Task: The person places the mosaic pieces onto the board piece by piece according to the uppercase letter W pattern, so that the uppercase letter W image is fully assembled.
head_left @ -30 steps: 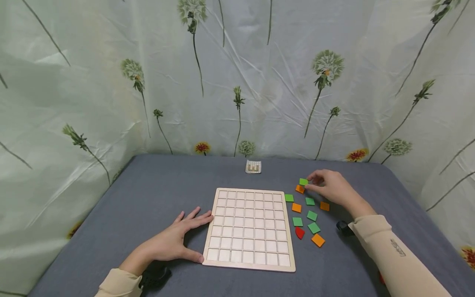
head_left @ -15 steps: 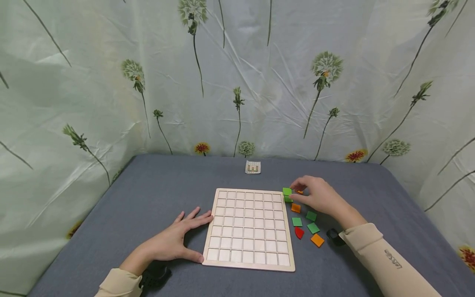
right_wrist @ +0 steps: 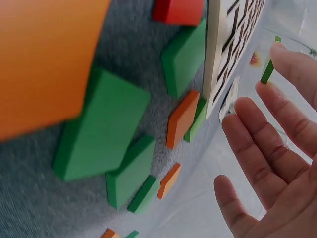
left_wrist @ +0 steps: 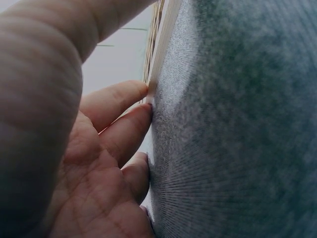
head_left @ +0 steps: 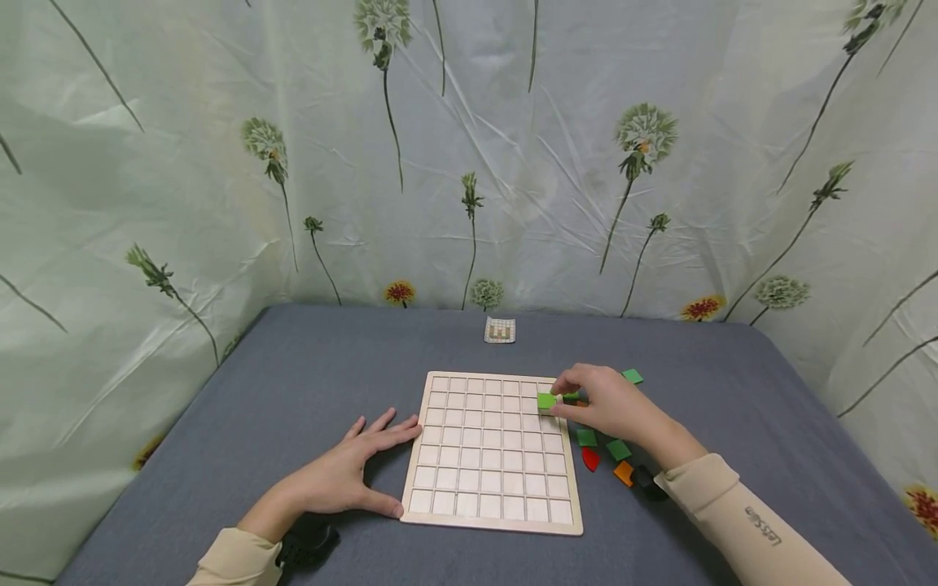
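A light wooden grid board [head_left: 484, 523] lies flat on the cloth, its squares showing pale. Along its left edge rests my left hand [head_left: 333, 480], fingers spread and thumb at the near corner; in the left wrist view the fingertips [left_wrist: 143, 89] touch the board's side. My right hand [head_left: 623, 411] pinches a light green square tile [head_left: 545, 401] between thumb and index finger, over the right-hand columns near the far side. The right wrist view shows that tile [right_wrist: 268, 69] nearly edge-on, held clear of the board, with the other fingers loose.
Right of the board lie several loose tiles, among them a green square [head_left: 586, 438], a red rounded piece [head_left: 590, 460] and an orange square [head_left: 624, 473]. The right hand covers some. A small patterned card [head_left: 500, 330] lies beyond the board. A floral curtain [head_left: 469, 122] hangs behind.
My right hand has carried the light green tile left and toward me, from the loose tiles to over the board. The left hand has stayed in place.
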Demonstrator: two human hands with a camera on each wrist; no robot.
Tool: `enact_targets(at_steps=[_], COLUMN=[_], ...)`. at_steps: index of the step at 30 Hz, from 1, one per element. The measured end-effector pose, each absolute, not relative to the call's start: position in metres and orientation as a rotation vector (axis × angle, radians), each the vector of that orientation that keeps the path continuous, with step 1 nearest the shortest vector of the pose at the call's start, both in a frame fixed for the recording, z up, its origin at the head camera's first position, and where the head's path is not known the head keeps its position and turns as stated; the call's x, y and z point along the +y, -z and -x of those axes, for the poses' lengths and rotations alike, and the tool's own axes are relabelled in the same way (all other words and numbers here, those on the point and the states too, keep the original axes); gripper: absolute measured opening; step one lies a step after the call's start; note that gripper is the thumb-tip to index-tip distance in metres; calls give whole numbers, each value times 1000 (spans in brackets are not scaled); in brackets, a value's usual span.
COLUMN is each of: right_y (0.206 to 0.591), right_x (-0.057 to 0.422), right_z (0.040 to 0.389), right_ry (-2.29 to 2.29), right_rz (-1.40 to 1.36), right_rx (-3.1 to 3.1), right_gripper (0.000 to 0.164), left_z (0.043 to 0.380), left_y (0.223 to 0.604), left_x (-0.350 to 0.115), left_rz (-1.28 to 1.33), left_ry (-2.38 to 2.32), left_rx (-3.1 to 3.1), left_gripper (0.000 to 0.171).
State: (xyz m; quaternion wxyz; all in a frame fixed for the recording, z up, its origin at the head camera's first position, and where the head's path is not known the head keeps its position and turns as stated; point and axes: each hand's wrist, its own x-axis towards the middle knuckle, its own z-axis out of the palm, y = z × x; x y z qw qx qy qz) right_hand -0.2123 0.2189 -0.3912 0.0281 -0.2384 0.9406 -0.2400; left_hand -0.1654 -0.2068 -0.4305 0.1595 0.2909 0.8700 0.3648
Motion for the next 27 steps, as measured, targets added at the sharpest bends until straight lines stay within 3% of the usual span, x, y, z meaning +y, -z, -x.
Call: enact_targets(at_steps=[27], right_y=[400], right_x=[206], right_z=[202], right_ry=[585], right_rz=[786], right_rx=[2947], right_gripper=[21], left_z=[164], left_y=[431], left_x=[-207], left_rz=[-798], left_ry=[-1066], left_rx=[2465], left_gripper=[104])
